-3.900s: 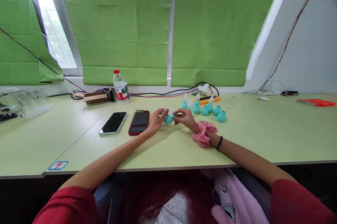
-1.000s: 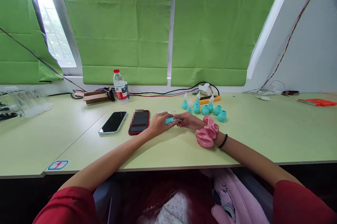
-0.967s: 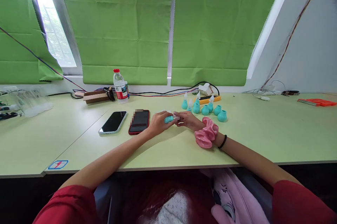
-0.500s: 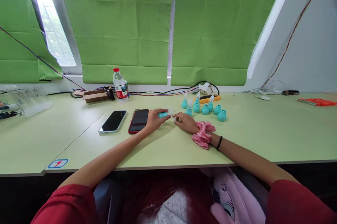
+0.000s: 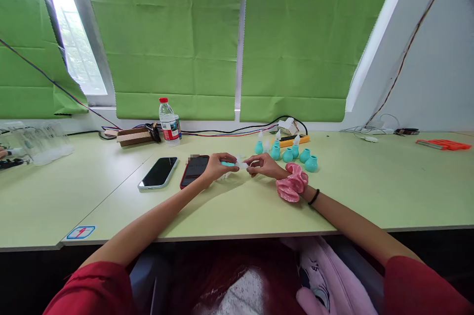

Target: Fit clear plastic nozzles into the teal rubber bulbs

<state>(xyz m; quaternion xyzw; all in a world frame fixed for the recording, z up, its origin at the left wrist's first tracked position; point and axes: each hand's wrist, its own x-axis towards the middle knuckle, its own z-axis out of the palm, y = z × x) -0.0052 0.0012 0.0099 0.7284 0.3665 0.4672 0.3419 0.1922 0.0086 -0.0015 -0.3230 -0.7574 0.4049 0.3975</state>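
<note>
My left hand (image 5: 217, 167) is closed around a turquoise squeeze bulb (image 5: 227, 163), which lies on its side with one end pointing right. At that end is a translucent nozzle piece (image 5: 242, 165), pinched by the fingertips of my right hand (image 5: 265, 165). Whether nozzle and bulb are joined is hard to tell. Small clear pieces (image 5: 224, 176) show below my left fingers, partly hidden. Beyond my right hand stand several turquoise bulbs (image 5: 311, 163). Some carry pointed translucent nozzles (image 5: 296, 140); others have bare necks. One nozzle (image 5: 266, 146) shows just behind my right hand.
Left of my hands lie a red-cased phone (image 5: 192, 172) and a light-cased phone (image 5: 158, 173). At the back are a water bottle (image 5: 169, 125), a cardboard box (image 5: 135, 137), cables and a yellow tool (image 5: 294, 141). An orange item (image 5: 444, 144) lies far right, clear plastic packaging (image 5: 48, 142) far left.
My right fingertips have risen slightly and now pinch the translucent nozzle piece at the bulb's end. The left hand's grip covers more of the bulb. Small clear pieces below it have come into view.
</note>
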